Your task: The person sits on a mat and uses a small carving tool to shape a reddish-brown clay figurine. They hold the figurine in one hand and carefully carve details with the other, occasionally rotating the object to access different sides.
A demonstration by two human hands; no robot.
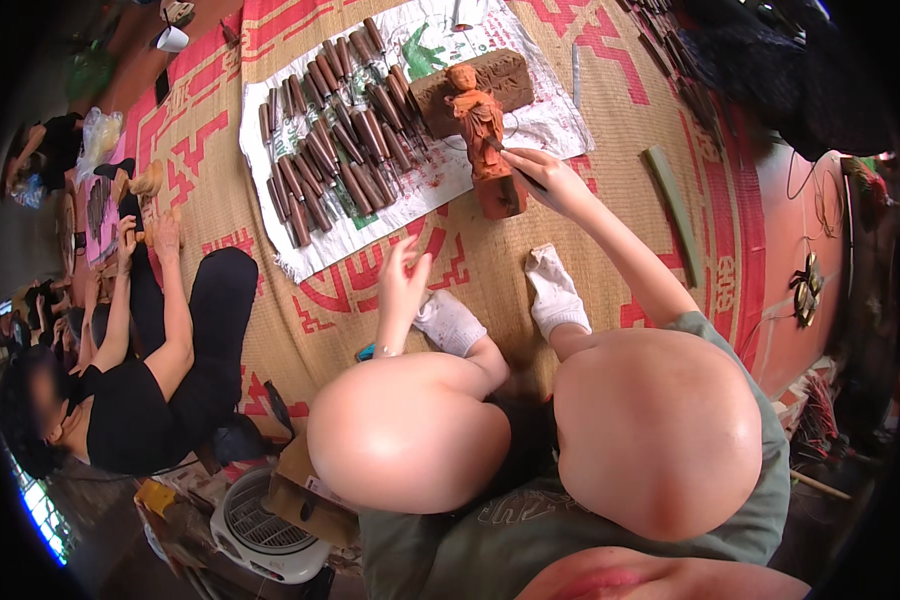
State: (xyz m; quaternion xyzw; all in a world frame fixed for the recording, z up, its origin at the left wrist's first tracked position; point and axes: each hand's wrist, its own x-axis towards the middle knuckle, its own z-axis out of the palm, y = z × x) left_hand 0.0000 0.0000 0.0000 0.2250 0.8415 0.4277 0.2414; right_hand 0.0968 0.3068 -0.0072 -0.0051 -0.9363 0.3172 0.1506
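A reddish-brown carved wooden statue [477, 125] of a robed figure lies on the cloth with its head on a dark carved wood block [500, 85] and its base toward me. My right hand [550, 182] is closed round a slim dark-handled tool [532, 182], its tip close to the statue's lower robe. Whether the tip touches the wood, I cannot tell. Above my left knee, my left hand [403, 285] is raised with fingers apart and nothing in it. Left of the statue, many wooden-handled carving tools [345, 130] lie in rows.
The white printed cloth [340, 240] lies on a red-patterned straw mat [290, 300]. A flat green strip [673, 215] lies at right, a thin metal ruler [576, 75] beyond the cloth. At left, another person [150, 370] in black holds a pale wooden piece [148, 180]. A fan [270, 525] stands lower left.
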